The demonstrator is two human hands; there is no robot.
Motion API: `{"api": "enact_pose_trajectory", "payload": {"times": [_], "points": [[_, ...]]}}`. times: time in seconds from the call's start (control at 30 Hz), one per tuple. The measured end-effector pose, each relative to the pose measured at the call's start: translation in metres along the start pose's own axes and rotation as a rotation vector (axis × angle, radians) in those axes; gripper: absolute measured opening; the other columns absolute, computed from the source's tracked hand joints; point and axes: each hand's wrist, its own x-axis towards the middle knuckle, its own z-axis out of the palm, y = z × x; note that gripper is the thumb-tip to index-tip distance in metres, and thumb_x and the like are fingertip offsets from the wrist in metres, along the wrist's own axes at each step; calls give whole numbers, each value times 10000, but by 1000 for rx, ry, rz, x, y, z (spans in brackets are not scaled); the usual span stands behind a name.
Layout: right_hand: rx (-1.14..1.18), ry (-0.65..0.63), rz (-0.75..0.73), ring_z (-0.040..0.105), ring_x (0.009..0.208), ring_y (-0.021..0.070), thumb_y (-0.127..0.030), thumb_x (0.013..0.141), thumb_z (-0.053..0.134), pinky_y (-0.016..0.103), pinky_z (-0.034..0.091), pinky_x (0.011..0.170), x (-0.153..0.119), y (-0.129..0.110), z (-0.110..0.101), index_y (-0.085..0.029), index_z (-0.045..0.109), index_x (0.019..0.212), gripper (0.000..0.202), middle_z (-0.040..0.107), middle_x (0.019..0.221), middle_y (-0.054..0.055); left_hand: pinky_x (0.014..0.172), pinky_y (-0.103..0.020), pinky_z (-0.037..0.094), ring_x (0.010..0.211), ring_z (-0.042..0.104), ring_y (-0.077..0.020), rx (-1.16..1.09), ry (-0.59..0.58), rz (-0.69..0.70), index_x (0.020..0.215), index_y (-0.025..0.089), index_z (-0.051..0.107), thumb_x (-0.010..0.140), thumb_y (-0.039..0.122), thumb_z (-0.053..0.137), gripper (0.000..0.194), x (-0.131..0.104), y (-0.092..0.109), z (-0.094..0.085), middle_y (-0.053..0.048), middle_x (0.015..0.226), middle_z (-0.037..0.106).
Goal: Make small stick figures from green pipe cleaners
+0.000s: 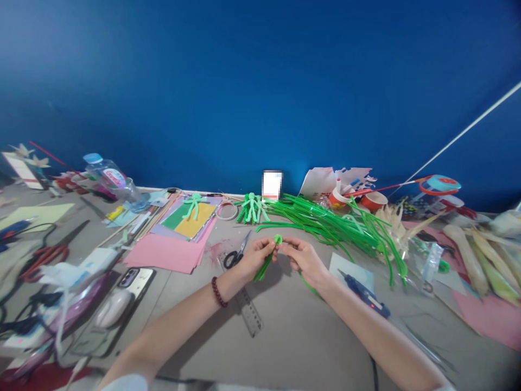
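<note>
My left hand (257,257) is closed round a small bunch of green pipe cleaners (264,269), whose stems hang down below the fingers. A light green coiled tip (278,239) shows at the top of the bunch, between both hands. Just to the right, my right hand (303,257) pinches a green pipe cleaner (311,284) that trails under the palm. Its fingertips are close to the coil; whether they touch it is hard to tell. Under the left wrist lies a clear ruler (249,312), with scissors (238,252) beyond it.
A pile of green pipe cleaners (325,220) spreads behind my hands, beside small green figures (253,206). At right lies a blue glue gun (366,296). Pink paper (171,251), a phone (138,279) and a plastic bottle (109,175) are on the left. A blue wall (260,98) stands behind.
</note>
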Motion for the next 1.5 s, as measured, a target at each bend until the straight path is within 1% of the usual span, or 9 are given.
{"api": "enact_pose_trajectory", "payload": {"times": [0.13,0.23,0.33,0.5,0.63,1.0,1.17,1.37,1.5], "points": [[29,-15,-19,202,353,12,-415,539,791,211,88,368,-2,-4,1,-127,664,836,433,470,455,-80,518,-219,405,469,448,-64,-120,-68,-71,601,134,591,555,477,811,409,-2,1,1,21,531,506],[30,-1,-35,210,352,15,-432,522,794,213,96,367,-3,-6,2,-127,665,814,441,455,443,-84,524,-224,425,475,449,-68,-150,-79,-111,633,136,611,605,462,790,373,-2,0,1,17,537,499],[37,23,-26,208,352,16,-436,508,797,210,98,366,-2,-7,1,-126,661,799,446,418,426,-97,554,-240,459,504,504,-86,-134,-70,-128,702,134,635,643,476,761,369,-2,2,0,-4,587,549],[31,67,-21,200,350,16,-433,512,795,204,105,368,0,-3,0,-128,647,792,440,374,407,-112,579,-242,455,548,560,-112,88,-33,23,675,130,628,654,482,747,373,-3,8,3,-19,617,602],[12,60,-37,216,356,21,-431,525,788,203,116,369,1,0,0,-131,653,789,422,404,424,-97,578,-241,435,574,560,-124,215,13,137,693,129,643,685,517,702,392,-5,8,4,-21,614,608],[-87,62,-89,229,350,19,-407,587,745,208,109,368,-2,0,2,-134,691,813,359,553,507,-33,519,-230,382,528,514,-113,301,66,211,627,136,631,702,551,662,423,-5,5,3,-17,549,578],[-140,83,-130,289,378,38,-382,618,718,209,157,374,-4,-1,4,-147,709,783,287,599,561,-6,507,-225,374,503,508,-104,218,82,161,628,134,637,659,544,702,417,-7,5,6,-12,527,573],[-254,90,-216,363,416,69,-356,680,683,211,188,372,-3,1,2,-157,723,825,249,621,588,13,521,-230,397,488,519,-96,38,64,41,633,125,649,608,492,759,384,-6,5,7,-19,542,584],[-291,86,-242,390,431,79,-361,697,669,209,207,372,-4,1,2,-157,722,836,253,630,602,18,529,-226,405,491,523,-95,-44,55,14,628,118,653,588,454,782,362,-5,3,5,-20,544,585]]}}
